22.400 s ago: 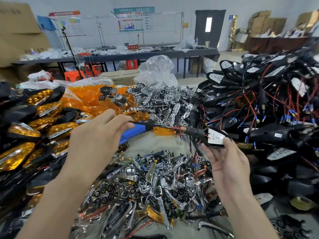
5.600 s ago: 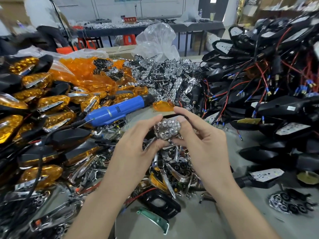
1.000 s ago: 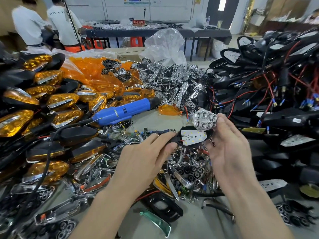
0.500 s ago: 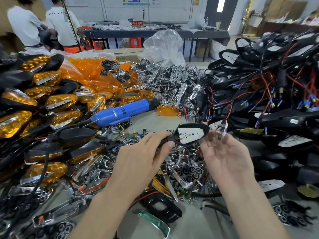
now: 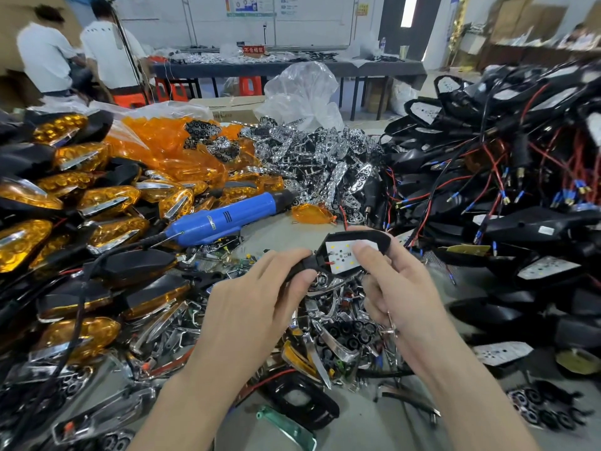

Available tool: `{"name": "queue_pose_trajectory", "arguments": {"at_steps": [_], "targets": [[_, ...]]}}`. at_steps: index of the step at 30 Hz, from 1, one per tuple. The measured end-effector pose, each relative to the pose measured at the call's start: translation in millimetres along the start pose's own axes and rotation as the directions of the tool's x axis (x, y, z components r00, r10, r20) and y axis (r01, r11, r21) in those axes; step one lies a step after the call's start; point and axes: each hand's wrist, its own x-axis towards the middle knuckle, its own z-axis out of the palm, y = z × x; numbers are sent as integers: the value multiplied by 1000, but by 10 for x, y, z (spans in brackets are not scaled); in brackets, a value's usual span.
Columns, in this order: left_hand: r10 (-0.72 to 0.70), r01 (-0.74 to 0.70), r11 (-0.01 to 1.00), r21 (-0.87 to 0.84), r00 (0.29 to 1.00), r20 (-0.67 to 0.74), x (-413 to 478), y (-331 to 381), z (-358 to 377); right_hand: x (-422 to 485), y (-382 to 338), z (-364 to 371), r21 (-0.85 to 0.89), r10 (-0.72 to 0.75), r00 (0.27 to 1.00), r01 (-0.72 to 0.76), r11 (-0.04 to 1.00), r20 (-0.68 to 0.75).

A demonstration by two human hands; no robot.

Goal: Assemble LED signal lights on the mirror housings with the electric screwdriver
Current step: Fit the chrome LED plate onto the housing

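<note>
- Person in white shirt (image 5: 44, 56), far left, back turned.
- Second person in white shirt (image 5: 109, 50), just beside the first, on its right.
- Far bench (image 5: 292, 69), dark top, strewn with pale parts; red sign (image 5: 253, 49) stands on it.
- Orange stool (image 5: 250, 85) under the far bench.
- Clear plastic bag (image 5: 302, 92), crumpled, in front of the far bench.
- Cardboard box (image 5: 234, 107), just left of the bag.
- Dark door (image 5: 406, 24), far right, with a lit window.

Red sign (image 5: 253, 49) on far table (image 5: 374, 69): 不合格区.
</note>
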Motion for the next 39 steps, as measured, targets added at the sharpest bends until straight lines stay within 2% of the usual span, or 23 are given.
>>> {"name": "queue_pose_trajectory", "arguments": {"at_steps": [17,25,39], "targets": [[2,-5,999,41,998,56,-5,-18,-23,-18,-29,8,186,46,999,-49,981,17],[16,-17,999,41,999,35,-8,-29,-16,2,-34,-1,202,151,988,-146,969,-13],[19,-19,998,57,1000,-3,-8,-43,-32,-6,-50,0,193,147,989,-146,970,8]]}}
